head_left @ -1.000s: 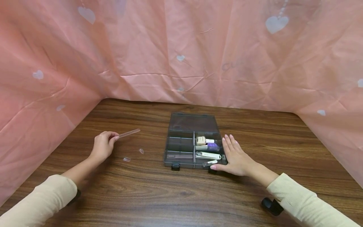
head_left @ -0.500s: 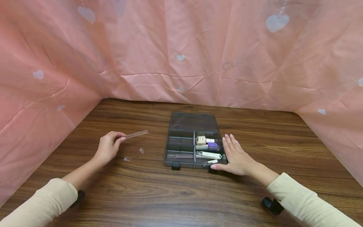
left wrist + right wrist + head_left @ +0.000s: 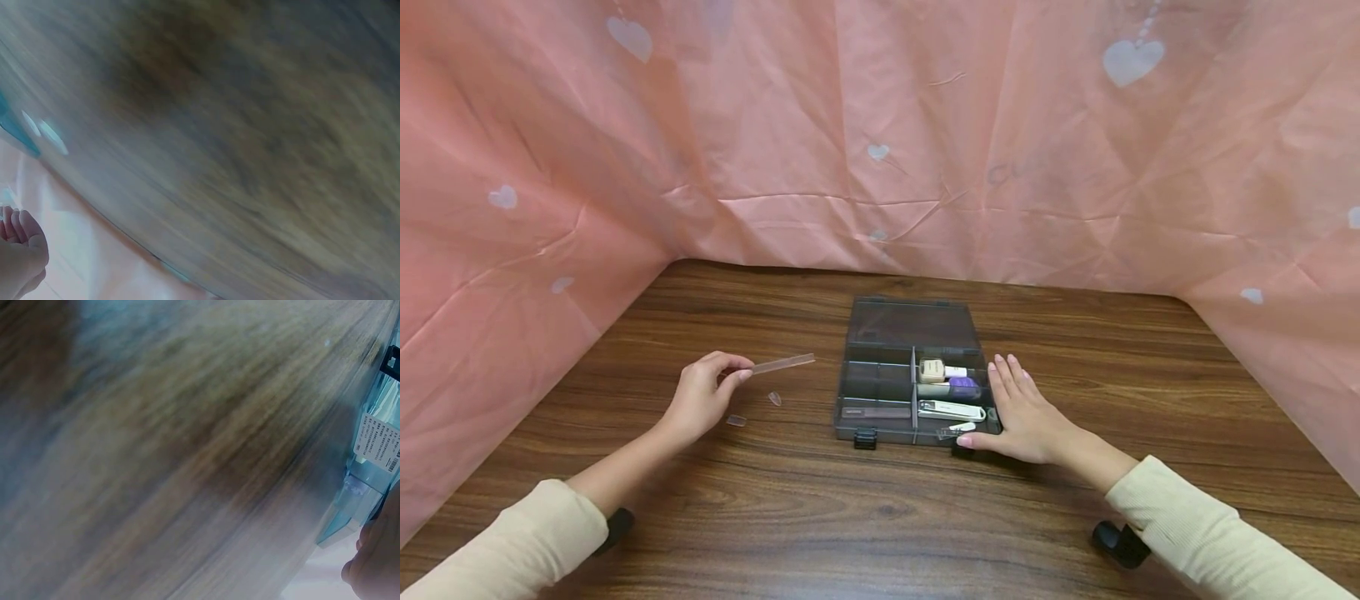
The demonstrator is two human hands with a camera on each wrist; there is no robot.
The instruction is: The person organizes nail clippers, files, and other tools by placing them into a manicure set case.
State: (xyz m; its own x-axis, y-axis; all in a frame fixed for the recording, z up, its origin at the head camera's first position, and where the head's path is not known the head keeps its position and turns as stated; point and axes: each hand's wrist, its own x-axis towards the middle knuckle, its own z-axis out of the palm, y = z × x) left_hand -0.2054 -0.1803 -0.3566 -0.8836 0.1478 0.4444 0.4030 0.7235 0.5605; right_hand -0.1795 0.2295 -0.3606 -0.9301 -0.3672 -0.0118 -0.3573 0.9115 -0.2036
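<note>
My left hand (image 3: 700, 398) pinches one end of a thin translucent strip (image 3: 784, 363) between thumb and fingers, above the table left of the box. Two small clear pieces like false nail tips (image 3: 774, 399) lie below it. My right hand (image 3: 1028, 421) rests with straight fingers along the right side of a dark see-through compartment box (image 3: 910, 323), its lid laid back. In the box's right half are a beige nail polish bottle (image 3: 932, 371), a purple-and-clear bottle (image 3: 964, 388), a nail clipper (image 3: 951, 411) and small clear-and-white pieces (image 3: 961, 427). A flat dark bar (image 3: 876, 412) occupies the front left compartment.
The box stands mid-way on a wood-grain table (image 3: 880, 517). A pink curtain with hearts (image 3: 880, 108) encloses the back and sides. In the right wrist view, a printed label (image 3: 377, 442) shows on the box.
My left hand has moved rightward, carrying the translucent strip closer to the box. My right hand and the box have stayed in place.
</note>
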